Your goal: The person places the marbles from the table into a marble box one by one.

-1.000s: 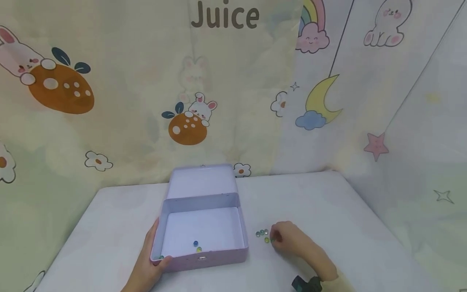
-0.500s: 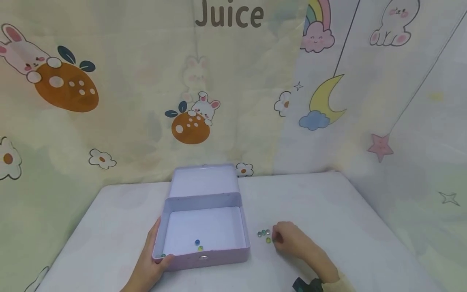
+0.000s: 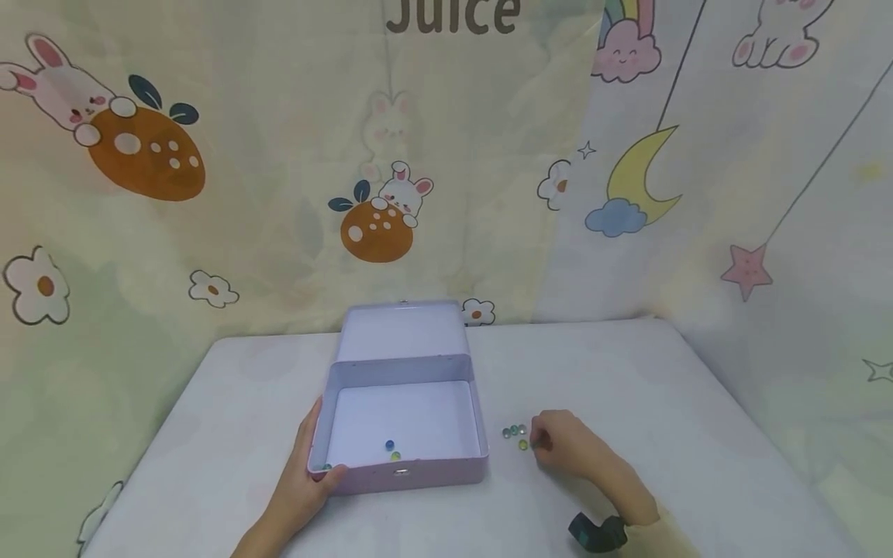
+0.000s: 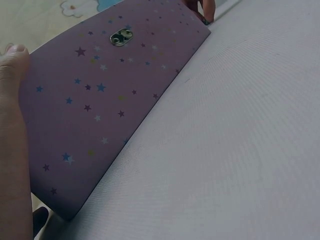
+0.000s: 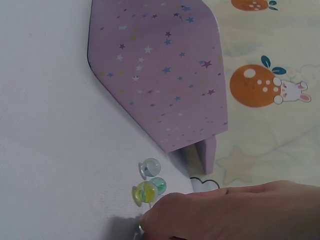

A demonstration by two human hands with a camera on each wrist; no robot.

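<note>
A: White cloth covers the table (image 3: 628, 372), and a cartoon curtain (image 3: 209, 232) with rabbits and a moon hangs behind it. Where does the tin box (image 3: 405, 422) stand?

B: Near the front edge of the table, lid thrown open toward the curtain. Three marbles (image 3: 392, 450) lie inside the box, against its near wall.

A: And the left hand (image 3: 307, 480)?

B: It reaches in from the near side and grips the near left corner of the box, palm along the left wall, thumb (image 4: 12, 57) curled over the starred front wall, by the rim.

A: The right hand (image 3: 565, 446)?

B: It lies knuckles up on the table, right of the box and apart from it, wrist trailing back toward the person. Its fingertips curl down onto the cloth at a small cluster of glass marbles (image 3: 518, 434) between the hand and the box. In the right wrist view something small glints under the fingertips, but whether they pinch a marble cannot be told.
</note>
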